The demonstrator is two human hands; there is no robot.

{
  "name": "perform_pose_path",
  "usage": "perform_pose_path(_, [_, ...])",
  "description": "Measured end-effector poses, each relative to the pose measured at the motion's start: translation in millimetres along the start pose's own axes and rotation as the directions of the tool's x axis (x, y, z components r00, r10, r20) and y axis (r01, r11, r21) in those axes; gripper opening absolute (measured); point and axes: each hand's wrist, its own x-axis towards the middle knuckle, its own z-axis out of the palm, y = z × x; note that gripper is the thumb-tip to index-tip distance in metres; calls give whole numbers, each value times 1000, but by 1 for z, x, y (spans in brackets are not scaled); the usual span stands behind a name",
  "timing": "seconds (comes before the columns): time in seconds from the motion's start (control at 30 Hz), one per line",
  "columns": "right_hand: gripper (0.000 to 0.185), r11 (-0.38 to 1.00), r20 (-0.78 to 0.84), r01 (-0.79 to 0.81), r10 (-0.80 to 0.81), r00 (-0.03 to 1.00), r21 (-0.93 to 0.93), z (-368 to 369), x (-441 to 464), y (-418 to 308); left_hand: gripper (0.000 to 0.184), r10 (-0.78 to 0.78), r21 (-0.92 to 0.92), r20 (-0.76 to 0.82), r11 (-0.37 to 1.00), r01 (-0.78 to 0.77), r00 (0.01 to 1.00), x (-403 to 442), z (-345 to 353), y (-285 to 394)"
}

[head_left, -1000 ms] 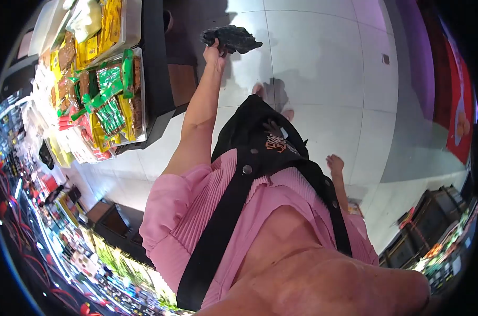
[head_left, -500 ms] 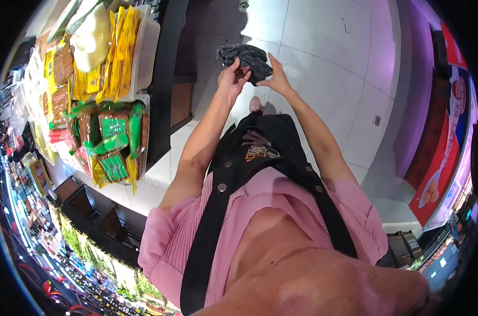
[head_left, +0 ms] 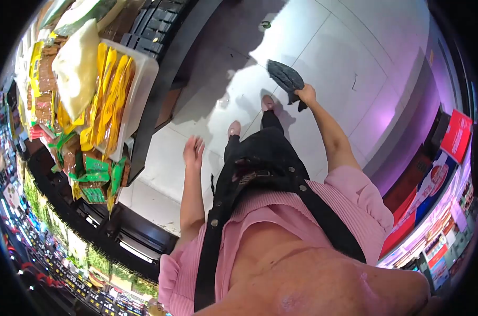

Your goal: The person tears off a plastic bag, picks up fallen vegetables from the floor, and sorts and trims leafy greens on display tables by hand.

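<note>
My right hand [head_left: 306,95] is closed on one end of a dark grey cloth [head_left: 285,77], which hangs out to the left over the floor. Nothing is in my left hand [head_left: 193,151]; it is held low at my left side with the fingers stretched out, between the snack shelf and my legs. Nearest to that hand on the left are green-wrapped packets [head_left: 95,171] and long yellow packets [head_left: 110,100]. The yellow packets stand in a clear plastic tray [head_left: 145,79].
A dark shelf edge [head_left: 162,95] runs along my left. Pale tiles [head_left: 323,131] cover the floor, with a small dark scrap [head_left: 265,25] ahead. On the right stands a counter with a red and blue printed panel [head_left: 434,181]. My shoes [head_left: 268,103] show below.
My left hand has let go of the cloth and dropped back to my left side. My right hand has carried the cloth to the right. My body has turned and stepped.
</note>
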Motion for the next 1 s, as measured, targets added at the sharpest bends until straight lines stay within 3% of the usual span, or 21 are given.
perform_pose_path(0.1, [41,982,-32,-134,131,991,-132,7,45,21,39,-86,-80,-263,995,67,961,-39,-84,-74])
perform_pose_path(0.13, [41,987,-18,-116,115,993,-107,6,59,11,36,-199,-196,-193,967,161,961,-34,-133,-117])
perform_pose_path(0.2, [40,994,6,-89,90,996,-55,11,88,-13,35,-261,-226,-367,956,187,893,-89,-114,-147])
perform_pose_path(0.27, [41,998,112,34,-40,993,59,26,127,-50,35,-307,-267,-440,942,203,844,-122,-86,-173])
perform_pose_path(0.3, [34,978,38,129,-137,990,162,27,135,-92,36,-327,-304,-439,931,204,837,-130,-74,-187])
perform_pose_path(0.33, [31,949,120,83,-124,985,305,38,158,-130,35,-377,-355,-426,906,231,822,-134,-62,-197])
perform_pose_path(0.37, [27,891,214,31,-143,966,452,44,175,-173,35,-378,-381,-384,896,229,842,-134,-51,-204])
perform_pose_path(0.4, [29,723,195,121,-337,921,680,43,185,-214,35,-376,-405,-341,886,226,861,-135,-38,-211])
perform_pose_path(0.43, [43,550,281,-37,-366,887,834,61,212,-245,35,-348,-414,-318,888,201,882,-136,-23,-217])
perform_pose_path(0.47, [62,556,261,-37,-329,908,830,41,192,-286,36,-311,-423,-293,890,169,904,-134,-5,-216])
perform_pose_path(0.5, [73,651,249,-42,-230,941,758,39,181,-308,36,-269,-431,-270,893,134,925,-130,10,-214])
perform_pose_path(0.6, [73,796,191,347,-490,851,497,83,199,-257,36,-167,-423,-241,905,52,956,-127,48,-216])
perform_pose_path(0.67, [61,829,272,363,-499,822,425,68,171,-196,34,-125,-406,-234,914,20,964,-132,69,-215])
perform_pose_path(0.7, [55,874,310,406,-478,822,268,78,184,-136,34,-112,-396,-252,918,3,961,-134,78,-216])
perform_pose_path(0.73, [52,852,405,517,-445,798,-83,65,179,-88,34,-101,-387,-272,922,-13,957,-137,85,-222])
perform_pose_path(0.77, [51,897,399,437,-376,837,-72,70,191,-10,32,-89,-401,-288,915,-36,954,-140,88,-232])
perform_pose_path(0.83, [48,889,445,304,-132,886,-342,7,164,71,31,-90,-410,-329,911,-57,940,-147,92,-259])
perform_pose_path(0.87, [42,944,415,208,-87,905,-255,-23,156,114,31,-88,-418,-351,906,-71,932,-148,96,-275])
perform_pose_path(0.9, [35,997,338,-17,41,940,-75,-51,149,144,30,-87,-427,-370,900,-86,925,-151,99,-296])
perform_pose_path(0.93, [20,987,341,-111,145,929,-119,-89,144,152,31,-111,-438,-399,895,-83,910,-160,104,-318])
perform_pose_path(1.0, [14,928,333,-184,294,896,-323,-138,170,173,32,-163,-472,-451,878,-80,878,-177,124,-358])
